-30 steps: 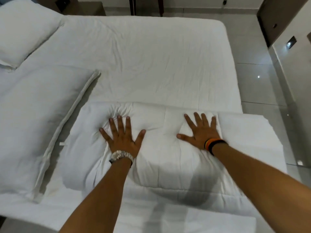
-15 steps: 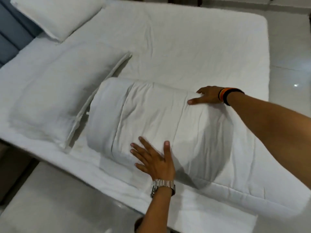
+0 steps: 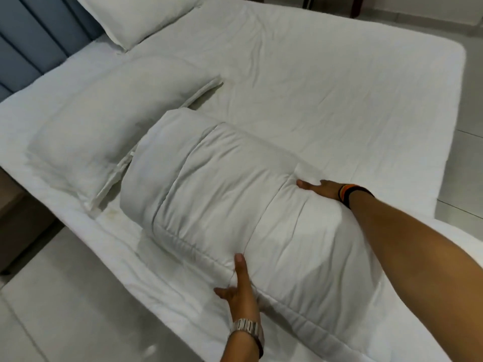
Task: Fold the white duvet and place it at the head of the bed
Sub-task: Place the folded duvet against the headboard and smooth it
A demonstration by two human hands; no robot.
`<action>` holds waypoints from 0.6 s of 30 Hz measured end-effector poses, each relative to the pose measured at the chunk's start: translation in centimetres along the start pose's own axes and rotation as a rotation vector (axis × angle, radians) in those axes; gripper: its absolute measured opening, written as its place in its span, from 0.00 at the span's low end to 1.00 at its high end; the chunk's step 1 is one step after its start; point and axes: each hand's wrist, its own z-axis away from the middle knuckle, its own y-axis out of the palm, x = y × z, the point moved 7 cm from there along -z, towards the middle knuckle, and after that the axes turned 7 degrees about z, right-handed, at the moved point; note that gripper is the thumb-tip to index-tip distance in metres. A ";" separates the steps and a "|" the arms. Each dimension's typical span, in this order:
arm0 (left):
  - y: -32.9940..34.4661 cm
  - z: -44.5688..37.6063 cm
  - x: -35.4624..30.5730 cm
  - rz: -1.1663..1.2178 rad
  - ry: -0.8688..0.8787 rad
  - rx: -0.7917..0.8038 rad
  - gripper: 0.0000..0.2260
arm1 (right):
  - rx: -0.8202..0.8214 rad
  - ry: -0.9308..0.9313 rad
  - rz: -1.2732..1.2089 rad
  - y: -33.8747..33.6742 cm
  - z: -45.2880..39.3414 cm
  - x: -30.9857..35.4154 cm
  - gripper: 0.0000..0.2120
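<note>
The white duvet lies folded into a thick quilted bundle on the near side of the bed, its left end close to a pillow. My left hand clasps the bundle's near edge, thumb up on the fabric and fingers partly tucked beneath it. My right hand presses against the far side, its fingers sunk into a seam. The bundle sits squeezed between both hands. A flat layer of the duvet runs under my right forearm toward the lower right.
A large white pillow lies just left of the bundle, and a second pillow sits at the top left. The blue padded headboard is at the far left. Pale tiled floor borders the bed, with dark furniture legs beyond.
My hands have moved from flat on top of the bundle to its near and far sides. My view has swung left, bringing the headboard and both pillows into sight.
</note>
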 end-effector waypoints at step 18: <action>-0.6 6.2 -11.7 0.216 0.189 0.208 0.62 | -0.104 -0.308 -0.258 -0.2 11.9 8.9 0.61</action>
